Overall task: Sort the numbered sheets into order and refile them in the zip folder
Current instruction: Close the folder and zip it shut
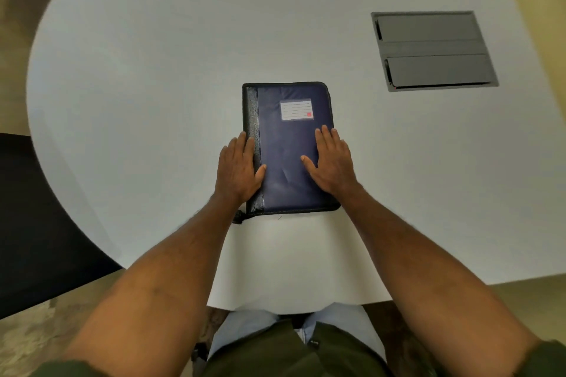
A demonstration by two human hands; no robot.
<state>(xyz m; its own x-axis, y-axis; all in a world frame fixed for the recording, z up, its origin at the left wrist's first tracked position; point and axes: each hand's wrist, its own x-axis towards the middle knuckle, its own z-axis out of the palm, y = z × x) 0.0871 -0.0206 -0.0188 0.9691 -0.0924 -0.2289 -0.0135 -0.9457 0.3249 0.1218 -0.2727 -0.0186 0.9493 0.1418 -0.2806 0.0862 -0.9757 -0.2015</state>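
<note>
head view: zip folder [291,150] closed on tabletop [153,70], left hand [237,170] and right hand [332,162] flat on it, fingers straight, gripping nothing. likely the starting step; next: unzip it.

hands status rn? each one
Left hand: open, flat on the spine edge of the closed zip folder.
Right hand: open, flat on the folder's cover, holding nothing.
</note>
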